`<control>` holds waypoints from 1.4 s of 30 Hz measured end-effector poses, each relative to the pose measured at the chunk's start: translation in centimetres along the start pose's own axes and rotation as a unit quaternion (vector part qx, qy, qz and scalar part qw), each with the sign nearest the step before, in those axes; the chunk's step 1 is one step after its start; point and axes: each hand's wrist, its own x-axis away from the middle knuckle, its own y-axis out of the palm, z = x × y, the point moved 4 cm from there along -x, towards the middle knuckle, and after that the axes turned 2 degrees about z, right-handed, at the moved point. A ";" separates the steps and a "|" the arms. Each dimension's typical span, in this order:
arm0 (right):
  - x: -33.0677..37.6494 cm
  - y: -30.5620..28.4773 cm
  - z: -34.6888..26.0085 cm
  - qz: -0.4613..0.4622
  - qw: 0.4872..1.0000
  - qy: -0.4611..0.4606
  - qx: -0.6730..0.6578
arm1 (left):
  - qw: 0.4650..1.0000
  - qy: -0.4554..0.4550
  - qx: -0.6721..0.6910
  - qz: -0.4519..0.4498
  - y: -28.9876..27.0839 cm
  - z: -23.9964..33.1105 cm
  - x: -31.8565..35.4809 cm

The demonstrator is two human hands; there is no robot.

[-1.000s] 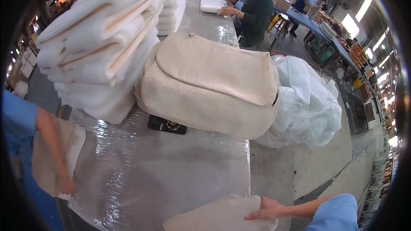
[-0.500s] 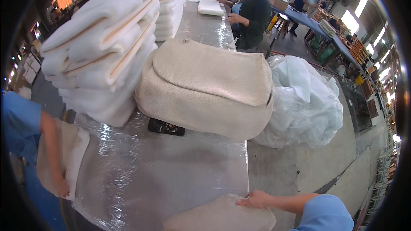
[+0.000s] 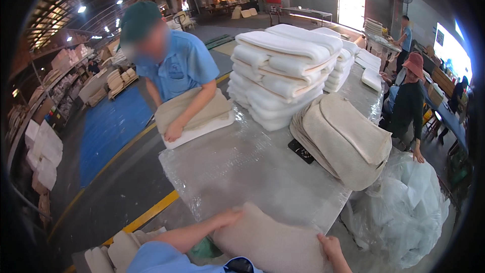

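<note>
Since everything sits on or around it, biggest first: the grey worktop [image 3: 252,172], shiny with clear film, runs away from me toward the upper right. Across its left edge a co-worker in a blue shirt [image 3: 184,53] leans over it, and on the far right side there's a person in a red hat [image 3: 411,98]. Then comes the tall stack of folded white padding [image 3: 288,63], sitting toward the far part of the worktop, with shorter white piles [image 3: 343,65] right behind it. Off the right edge is a big bundle of pale plastic [image 3: 409,202], and the red-hat person's hand [image 3: 418,156] is on top of it. Next down, the pile of beige covers [image 3: 348,141] lies by the white stack, layers slumped over each other. Smaller again is my beige cover [image 3: 275,245], right in front of me at the near end of the worktop. The co-worker has a white pad [image 3: 209,129] with beige cloth [image 3: 194,106] over it. Little black object [image 3: 301,150] just beside the beige pile, can't make out what. Smallest, my fingers: right fingers [image 3: 322,237] pinched closed on the cover's right edge; left fingers [image 3: 237,214] at its upper left edge, honestly can't tell if they're gripping.
</note>
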 end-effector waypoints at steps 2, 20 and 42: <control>1.1 -0.1 -2.8 0.066 0.993 -0.098 -0.023 | 0.988 0.069 0.054 0.125 -1.8 0.2 0.1; 9.0 12.7 5.4 -0.075 0.946 0.019 -0.314 | 0.862 0.346 -0.323 0.181 15.0 9.9 5.6; -2.5 1.4 -2.6 -0.303 0.915 -0.090 0.250 | 0.889 0.055 0.119 0.438 12.2 -1.7 8.7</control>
